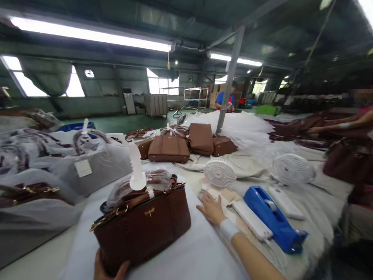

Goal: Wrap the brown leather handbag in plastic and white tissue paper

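Note:
A dark brown handbag (144, 229) with a small gold dragonfly emblem stands on a white sheet (201, 252) in front of me. Its handles are wrapped in clear plastic with a white tag on top. My left hand (109, 270) grips the bag's lower near corner, thumb on the front face. My right hand (212, 209) lies flat on the sheet to the right of the bag, fingers stretched out, a white band round the wrist.
Two small white fans (220, 173) (293, 169), a blue tape dispenser (274, 219) and a white power strip (252, 220) sit at the right. More brown bags (169, 149) lie behind, wrapped bags (87, 163) at the left. A person's arm (338, 126) reaches in at the far right.

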`<move>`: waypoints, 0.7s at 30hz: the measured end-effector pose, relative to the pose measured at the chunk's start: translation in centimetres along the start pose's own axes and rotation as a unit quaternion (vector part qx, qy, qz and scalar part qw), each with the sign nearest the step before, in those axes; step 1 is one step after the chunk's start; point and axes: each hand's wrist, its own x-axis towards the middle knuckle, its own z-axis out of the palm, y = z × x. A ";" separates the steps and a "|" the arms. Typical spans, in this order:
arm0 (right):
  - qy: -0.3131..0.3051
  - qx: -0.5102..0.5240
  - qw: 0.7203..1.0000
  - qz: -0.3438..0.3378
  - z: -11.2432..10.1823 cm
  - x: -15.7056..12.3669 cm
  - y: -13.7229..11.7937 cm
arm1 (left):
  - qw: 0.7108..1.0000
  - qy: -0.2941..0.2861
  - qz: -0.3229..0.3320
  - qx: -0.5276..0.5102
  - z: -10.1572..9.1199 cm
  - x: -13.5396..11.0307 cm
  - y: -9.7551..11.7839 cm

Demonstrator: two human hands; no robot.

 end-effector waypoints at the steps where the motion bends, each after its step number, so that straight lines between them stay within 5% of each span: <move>1: -0.005 0.005 1.000 0.003 0.2 0.2 0.0 | 1.000 0.002 0.007 -0.002 0.0 0.0 0.0; 9: -0.031 0.051 0.998 0.038 0.1 2.3 0.7 | 0.997 -0.004 0.075 0.023 -0.8 -0.9 1.8; 14: 0.065 0.069 0.993 0.070 -2.4 2.6 1.7 | 0.995 0.008 0.103 0.001 -0.9 -1.0 2.7; 21: 0.163 0.116 0.980 -0.004 -3.0 -4.4 0.8 | 0.993 0.024 0.118 0.004 -1.3 -1.1 3.1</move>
